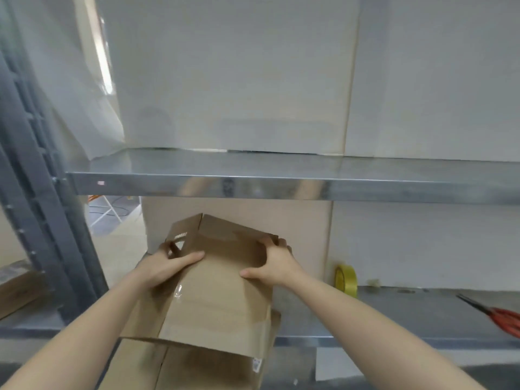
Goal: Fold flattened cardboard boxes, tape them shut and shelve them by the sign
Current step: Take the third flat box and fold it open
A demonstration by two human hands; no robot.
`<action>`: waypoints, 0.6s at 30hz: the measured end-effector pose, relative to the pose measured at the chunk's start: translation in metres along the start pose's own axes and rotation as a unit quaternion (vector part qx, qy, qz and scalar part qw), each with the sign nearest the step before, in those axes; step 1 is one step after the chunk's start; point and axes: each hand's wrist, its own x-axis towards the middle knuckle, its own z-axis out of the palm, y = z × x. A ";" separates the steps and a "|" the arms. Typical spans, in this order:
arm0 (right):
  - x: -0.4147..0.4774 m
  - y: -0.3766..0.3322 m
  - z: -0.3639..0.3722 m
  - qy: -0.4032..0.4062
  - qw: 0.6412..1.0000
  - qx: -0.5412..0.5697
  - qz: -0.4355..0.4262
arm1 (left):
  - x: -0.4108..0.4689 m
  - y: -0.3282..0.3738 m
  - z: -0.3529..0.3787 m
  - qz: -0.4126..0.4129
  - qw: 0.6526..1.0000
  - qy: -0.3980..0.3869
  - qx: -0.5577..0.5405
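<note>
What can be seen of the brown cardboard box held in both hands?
The brown cardboard box looks partly folded, not yet closed up. Dark print marks its far left panel, and clear tape glints on its upper face. The left hand and right hand grip its sides, above more flat cardboard.

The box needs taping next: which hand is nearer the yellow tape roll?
Right. The right hand grips the cardboard box just left of the tape roll; the left hand grips its far edge.
</note>
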 end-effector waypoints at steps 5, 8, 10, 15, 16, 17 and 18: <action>-0.024 0.032 -0.049 0.039 0.999 0.026 -0.003 | -0.020 0.055 0.020 0.038 0.998 -0.014 -0.049; -0.041 0.068 -0.083 0.050 0.998 0.041 -0.003 | -0.034 0.096 0.046 0.059 0.995 -0.044 -0.074; -0.053 0.098 -0.108 0.059 0.997 0.039 0.002 | -0.043 0.125 0.069 0.064 0.991 -0.060 -0.096; -0.090 0.183 -0.178 0.082 0.994 0.068 0.018 | -0.082 0.203 0.145 0.074 0.980 -0.093 -0.162; -0.099 0.202 -0.192 0.088 0.993 0.076 0.017 | -0.090 0.218 0.161 0.078 0.977 -0.099 -0.169; -0.108 0.221 -0.205 0.094 0.992 0.084 0.018 | -0.100 0.235 0.176 0.082 0.976 -0.109 -0.172; -0.117 0.239 -0.217 0.099 0.990 0.096 0.023 | -0.107 0.249 0.191 0.084 0.973 -0.122 -0.177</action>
